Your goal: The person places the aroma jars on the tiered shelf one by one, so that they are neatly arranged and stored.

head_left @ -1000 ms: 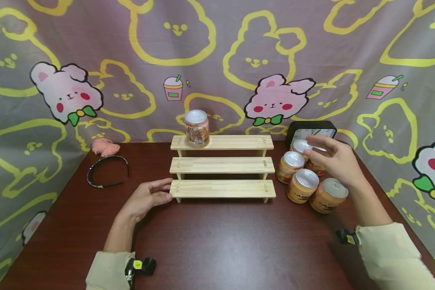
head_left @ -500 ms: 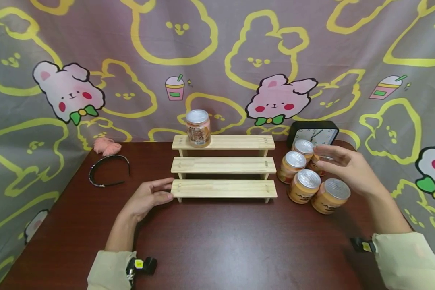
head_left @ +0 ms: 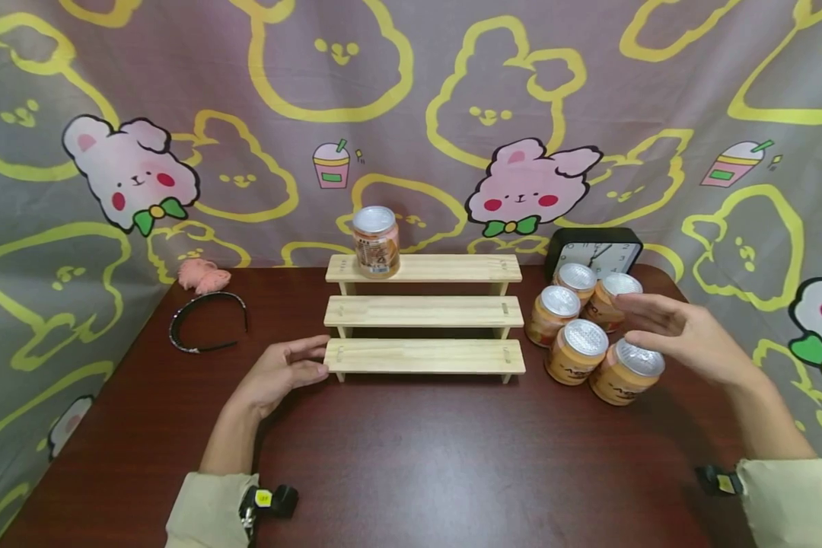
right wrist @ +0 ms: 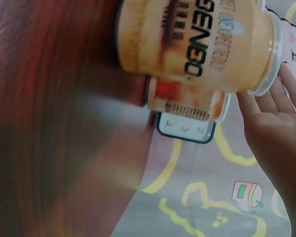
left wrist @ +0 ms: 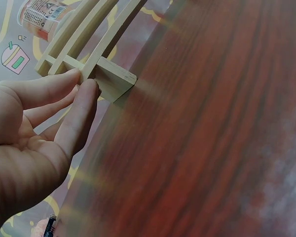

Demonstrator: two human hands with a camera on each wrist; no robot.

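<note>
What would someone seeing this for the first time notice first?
A three-step wooden riser stands mid-table with one orange can on its top step. To its right sit five more orange cans, the right hand hovering open over the nearest. The left hand touches the riser's bottom step.

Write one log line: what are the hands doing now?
left hand: touches wooden step shelf end | right hand: open, above nearest can | one can: top step

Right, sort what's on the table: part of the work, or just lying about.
In the work:
cans
shelf
can on top step
left hand, touching shelf
right hand, over cans

Lying about:
clock
headband
pink clip
</note>
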